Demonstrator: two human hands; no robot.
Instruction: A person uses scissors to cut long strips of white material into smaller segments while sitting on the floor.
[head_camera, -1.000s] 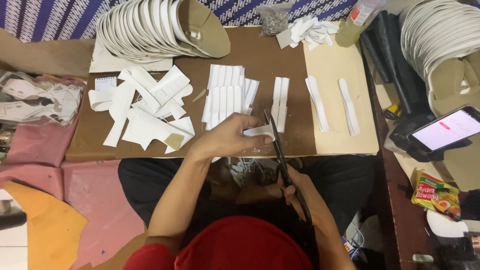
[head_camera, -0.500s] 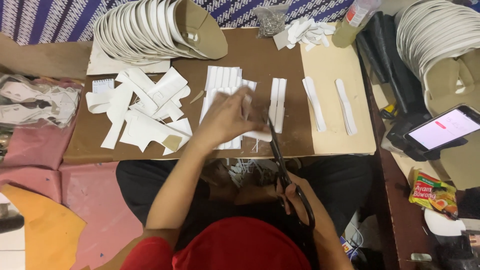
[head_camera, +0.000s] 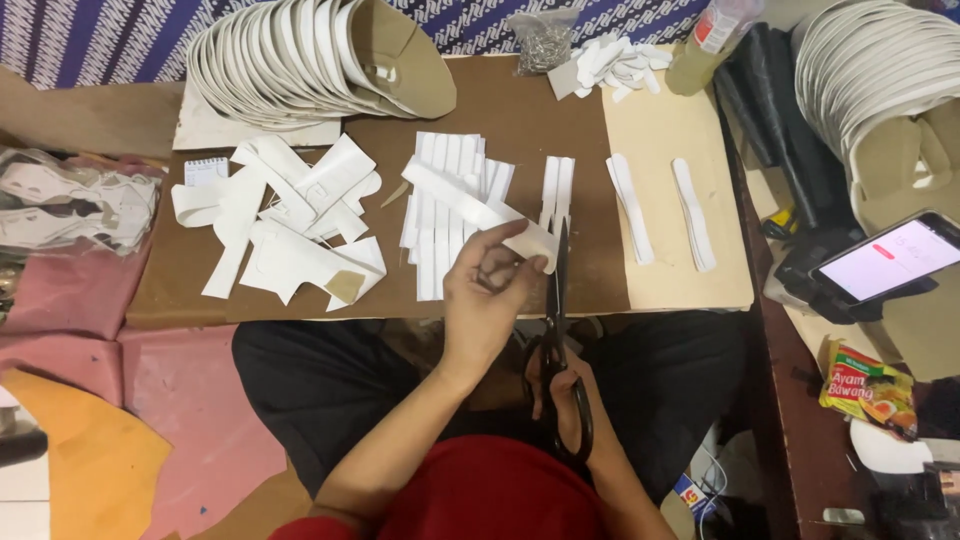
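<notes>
Holding a long white strip (head_camera: 478, 205) at centre frame, your left hand (head_camera: 487, 300) is pinching its near end, fingers together. Your right hand (head_camera: 560, 385), below it, is clamped in the handles of the black scissors (head_camera: 558, 330); keep the blades square to the strip. Upper centre, a clear bag (head_camera: 541, 40) is holding small metal pieces.

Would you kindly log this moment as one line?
left hand: holds white strip | right hand: holds black scissors | blades at strip end
</notes>
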